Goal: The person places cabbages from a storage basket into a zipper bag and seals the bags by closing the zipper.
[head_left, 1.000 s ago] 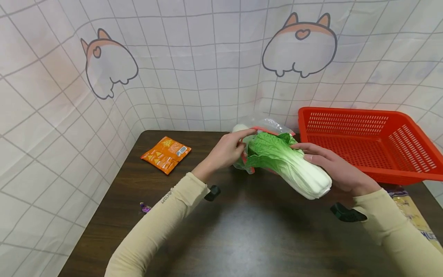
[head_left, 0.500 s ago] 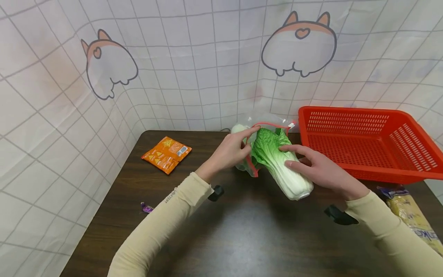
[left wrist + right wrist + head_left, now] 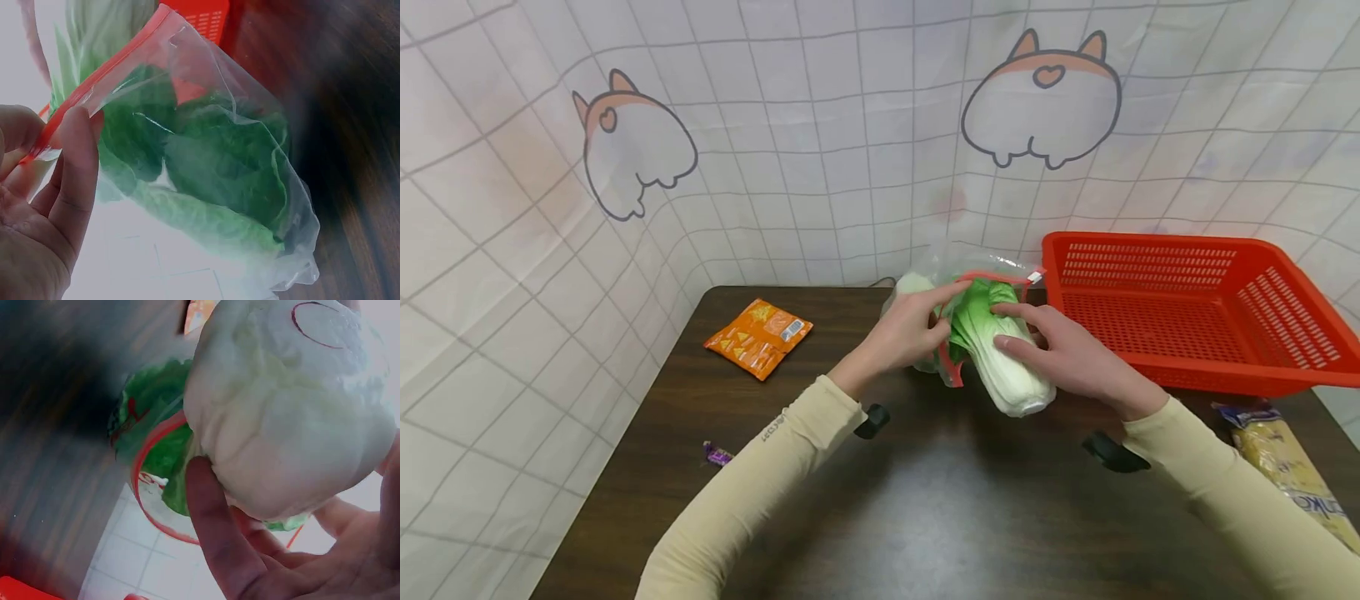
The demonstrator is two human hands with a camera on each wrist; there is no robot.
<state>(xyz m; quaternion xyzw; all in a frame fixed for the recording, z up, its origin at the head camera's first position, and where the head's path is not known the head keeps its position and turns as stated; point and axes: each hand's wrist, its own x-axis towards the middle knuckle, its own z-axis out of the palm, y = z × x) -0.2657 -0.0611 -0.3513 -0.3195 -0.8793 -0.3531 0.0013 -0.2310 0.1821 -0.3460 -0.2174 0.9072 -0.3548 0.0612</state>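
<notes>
My right hand (image 3: 1071,350) grips a napa cabbage (image 3: 1007,367), its white base tilted toward me and to the right. The cabbage's leafy end lies within the red-edged mouth of a clear zip bag (image 3: 992,262). With thumb and fingers, my left hand (image 3: 906,333) pinches the bag's red zip edge (image 3: 94,78). Green leaves (image 3: 206,156) show through the plastic in the left wrist view. A pale rounded end (image 3: 913,283) shows at the bag's far left, partly behind the left hand. Seen from the right wrist, the cabbage base (image 3: 294,412) hides part of the bag mouth.
A red plastic basket (image 3: 1157,367) stands at the back right, close to the right hand. An orange packet (image 3: 760,337) lies at the left, with a small purple wrapped piece (image 3: 718,455) nearer me. A yellowish packet (image 3: 1288,462) lies by the right forearm. A patterned cloth (image 3: 820,167) hangs behind the table.
The right hand has moved left with the cabbage, turning it steeper and bringing its leafy end farther into the bag mouth. The left hand stays at the bag's edge.
</notes>
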